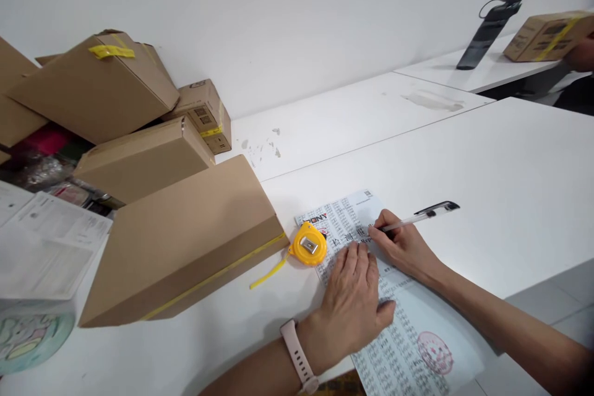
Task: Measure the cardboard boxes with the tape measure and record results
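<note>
A printed sheet of paper [408, 346] with a red stamp lies on the white table [487, 179] in front of me. My left hand [350, 303], with a pale watch strap on the wrist, lies flat and open on the sheet. My right hand [403, 244] is closed on a clear pen with a black cap [427, 215], its tip touching the paper near the top. A yellow tape measure [309, 244] rests on the sheet's top left corner, its yellow tape trailing left toward a large cardboard box [185, 241].
Several cardboard boxes [97, 83] are piled at the left against the white wall, with loose papers [46, 241] beside them. At the far right another person's hand [580, 52] holds a cardboard box [547, 34] beside a black bag [489, 31].
</note>
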A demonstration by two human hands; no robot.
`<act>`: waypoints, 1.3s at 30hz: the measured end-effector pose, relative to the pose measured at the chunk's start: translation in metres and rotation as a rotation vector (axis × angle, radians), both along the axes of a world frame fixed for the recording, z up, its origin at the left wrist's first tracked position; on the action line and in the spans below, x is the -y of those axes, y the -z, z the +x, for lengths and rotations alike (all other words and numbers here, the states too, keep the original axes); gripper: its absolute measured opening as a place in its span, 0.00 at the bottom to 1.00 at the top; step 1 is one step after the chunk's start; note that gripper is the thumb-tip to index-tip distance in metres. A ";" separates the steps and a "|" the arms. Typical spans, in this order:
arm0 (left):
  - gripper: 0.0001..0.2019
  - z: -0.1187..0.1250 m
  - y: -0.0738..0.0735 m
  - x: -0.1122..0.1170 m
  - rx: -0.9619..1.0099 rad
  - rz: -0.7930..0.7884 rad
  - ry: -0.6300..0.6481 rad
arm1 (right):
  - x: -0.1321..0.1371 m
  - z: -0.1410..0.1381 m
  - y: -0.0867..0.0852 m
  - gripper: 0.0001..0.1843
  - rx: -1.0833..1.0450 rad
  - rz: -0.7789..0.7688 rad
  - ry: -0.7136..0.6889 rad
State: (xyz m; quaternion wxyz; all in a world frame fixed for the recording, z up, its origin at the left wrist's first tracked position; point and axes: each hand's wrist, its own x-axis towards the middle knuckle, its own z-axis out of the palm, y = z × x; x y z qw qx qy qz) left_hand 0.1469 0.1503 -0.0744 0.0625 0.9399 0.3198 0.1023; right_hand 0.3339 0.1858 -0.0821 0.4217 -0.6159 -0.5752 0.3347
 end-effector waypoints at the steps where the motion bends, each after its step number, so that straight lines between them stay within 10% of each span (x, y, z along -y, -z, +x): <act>1: 0.34 -0.001 0.001 0.000 0.007 0.005 -0.003 | 0.000 0.000 0.000 0.14 0.033 0.007 -0.011; 39: 0.34 0.001 0.006 0.003 -0.020 0.134 -0.023 | 0.002 0.000 -0.002 0.15 0.100 0.007 -0.057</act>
